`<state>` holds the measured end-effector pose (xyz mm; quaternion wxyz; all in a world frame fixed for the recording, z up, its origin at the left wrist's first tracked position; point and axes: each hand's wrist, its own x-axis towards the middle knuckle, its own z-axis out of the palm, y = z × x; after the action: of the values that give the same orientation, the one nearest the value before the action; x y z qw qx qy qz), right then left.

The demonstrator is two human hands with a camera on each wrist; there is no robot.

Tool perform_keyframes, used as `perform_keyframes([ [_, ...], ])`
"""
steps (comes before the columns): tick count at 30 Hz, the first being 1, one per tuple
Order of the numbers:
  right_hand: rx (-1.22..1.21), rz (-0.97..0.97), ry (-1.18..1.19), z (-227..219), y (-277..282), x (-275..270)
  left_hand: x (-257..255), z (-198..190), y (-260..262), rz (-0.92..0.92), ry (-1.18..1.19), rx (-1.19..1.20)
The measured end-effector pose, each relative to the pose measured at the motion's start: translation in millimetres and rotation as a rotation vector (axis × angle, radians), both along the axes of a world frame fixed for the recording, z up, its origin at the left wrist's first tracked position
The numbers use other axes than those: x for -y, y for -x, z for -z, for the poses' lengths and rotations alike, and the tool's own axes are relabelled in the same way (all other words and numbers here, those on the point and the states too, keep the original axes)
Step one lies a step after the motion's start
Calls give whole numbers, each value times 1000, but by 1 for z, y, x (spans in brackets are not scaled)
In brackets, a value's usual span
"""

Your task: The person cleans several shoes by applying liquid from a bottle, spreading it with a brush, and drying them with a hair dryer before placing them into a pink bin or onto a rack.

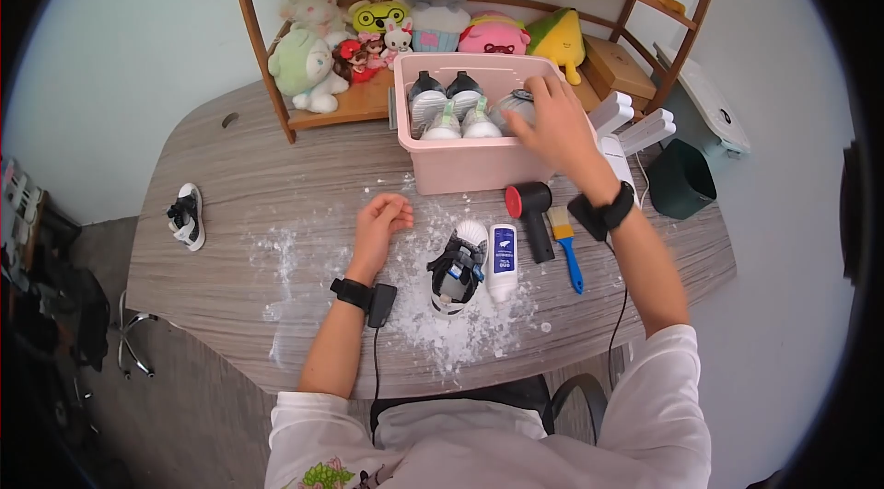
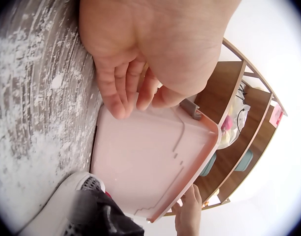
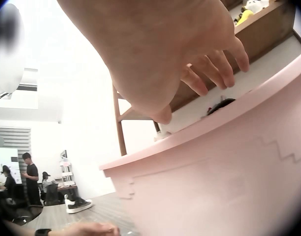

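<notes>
A pink bin at the back of the desk holds several shoes. Over its right end is the right hand, fingers spread and bent downward beside a grey item; whether they touch it is unclear. In the right wrist view the right hand hangs above the rim of the bin. The left hand is held over the powdery desk with loosely bent fingers, holding nothing; the left wrist view shows the left hand too. A black-and-white shoe stands right of it.
Beside the shoe are a white bottle, a red-and-black tool and a blue-handled brush. White powder covers the middle of the desk. Another shoe stands far left. Behind are plush toys on a shelf; a dark green bin stands right.
</notes>
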<state>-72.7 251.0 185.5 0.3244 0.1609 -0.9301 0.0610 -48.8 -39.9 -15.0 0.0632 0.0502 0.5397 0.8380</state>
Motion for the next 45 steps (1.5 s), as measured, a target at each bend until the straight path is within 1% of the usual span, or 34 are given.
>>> perform_keyframes([
  [1, -43, -47, 18, 2, -17, 6, 1, 2, 0, 0, 5, -2],
  [4, 207, -112, 180, 26, -80, 29, 2, 1, 0, 0, 3, -11],
  [5, 407, -120, 210, 34, -97, 36, 2, 1, -1, -14, 4, -10],
  [7, 455, -228, 181, 60, -125, 49, 5, -1, 0, -7, -14, 20],
  [8, 428, -232, 160, 67, -138, 58, 8, -6, -1, -18, -12, 15],
  [10, 538, -219, 170, 71, -154, 71, 15, -12, -2, -34, 31, 57],
  [11, 537, -224, 173, 78, -156, 73, 21, -14, 0, -38, 34, 55],
  [12, 513, -227, 130, 90, -155, 75, 30, -16, 3, -101, 103, 69],
  [13, 487, -230, 88, 98, -153, 77, 40, -19, 6, -165, 172, 81],
  [14, 482, -237, 92, 101, -152, 79, 52, -26, 6, -171, 177, 76],
  [16, 554, -192, 97, 106, -148, 86, 86, -41, 4, -325, 321, 27],
  [17, 551, -210, 98, 109, -146, 87, 107, -40, 6, -341, 326, 25],
  [19, 487, -271, 116, 116, -144, 87, 158, -34, 14, -500, 475, -92],
  [20, 484, -295, 114, 117, -144, 87, 184, -31, 16, -524, 480, -91],
  [22, 445, -409, 184, 117, -148, 86, 231, -29, 18, -736, 806, -182],
  [23, 473, -415, 213, 113, -151, 85, 251, -33, 15, -750, 811, -178],
  [24, 473, -428, 213, 112, -155, 85, 270, -37, 12, -876, 1043, -265],
  [25, 472, -407, 291, 112, -159, 84, 286, -42, 10, -996, 1278, -354],
  [26, 472, -383, 368, 113, -162, 83, 298, -47, 9, -1003, 1280, -349],
  [28, 468, -340, 393, 117, -173, 81, 316, -55, 8, -1208, 1537, -268],
  [29, 495, -238, 444, 119, -179, 82, 321, -57, 7, -1206, 1536, -264],
  [30, 518, -133, 495, 119, -182, 82, 326, -60, 6, -1208, 1611, -144],
  [31, 518, -127, 495, 115, -183, 83, 330, -61, 6, -1205, 1682, -24],
  [32, 657, -52, 486, 110, -184, 83, 337, -54, 9, -1196, 1680, -32],
  [33, 793, 27, 480, 106, -183, 83, 342, -46, 10, -1192, 1728, 68],
  [34, 789, 43, 487, 106, -181, 84, 347, -40, 11, -1184, 1775, 164],
  [35, 843, 39, 465, 107, -178, 86, 348, -43, 8, -1053, 1638, 219],
  [37, 968, 39, 452, 107, -169, 90, 362, -29, 10, -1020, 1646, 163],
  [38, 961, 62, 470, 111, -165, 91, 365, -23, 12, -1004, 1654, 128],
  [40, 963, 13, 465, 126, -156, 91, 359, -25, 10, -951, 1683, 78],
  [42, 968, 16, 482, 137, -151, 93, 349, -29, 5, -903, 1714, 39],
  [43, 923, 17, 529, 142, -150, 94, 340, -30, 2, -876, 1720, -10],
  [44, 880, 16, 574, 145, -151, 95, 328, -36, -3, -848, 1726, -57],
  [45, 903, 8, 586, 146, -152, 95, 312, -40, -8, -824, 1739, -77],
])
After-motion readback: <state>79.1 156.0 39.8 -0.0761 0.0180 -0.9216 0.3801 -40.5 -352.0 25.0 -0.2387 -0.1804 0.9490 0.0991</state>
